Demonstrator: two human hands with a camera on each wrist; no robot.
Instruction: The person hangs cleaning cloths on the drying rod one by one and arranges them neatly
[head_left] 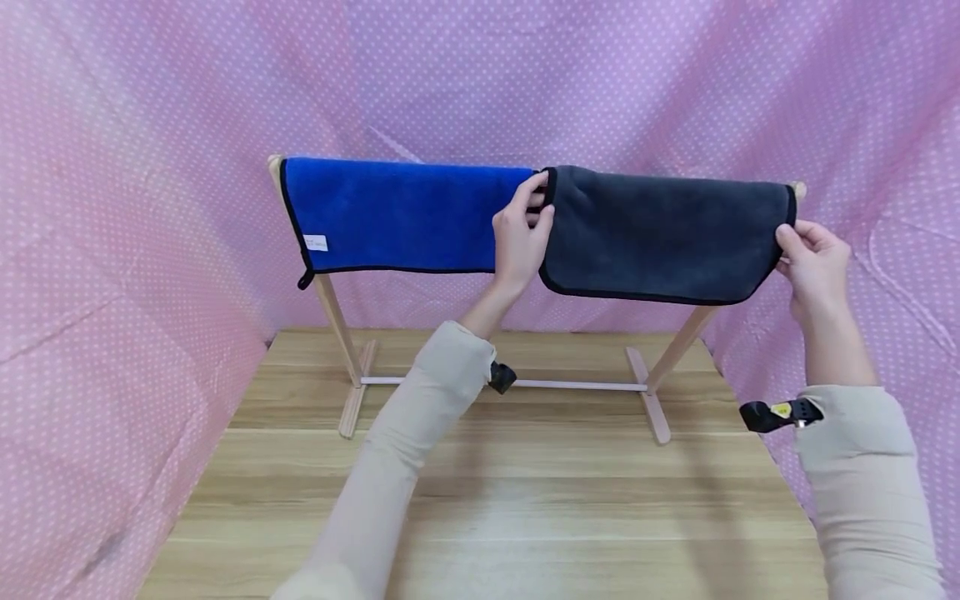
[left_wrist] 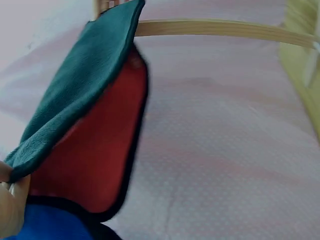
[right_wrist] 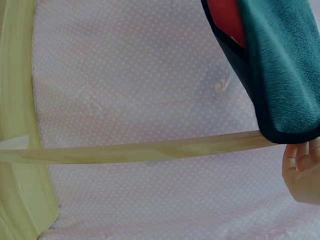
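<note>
On wooden rack [head_left: 339, 329]: both hands pinch plush grey towel [head_left: 663, 233], black-trimmed, rounded corners.

A rack [head_left: 341, 333] is set toward the far edge of the table [head_left: 495, 500], its two feet resting on the top and its bar running left to right. Two towels are hung over the bar side by side: one towel [head_left: 397, 217] on the left half, the other towel [head_left: 663, 233] on the right half, their inner edges just beside each other. A curtain [head_left: 135, 208] is hung behind and along both sides of the table.
</note>
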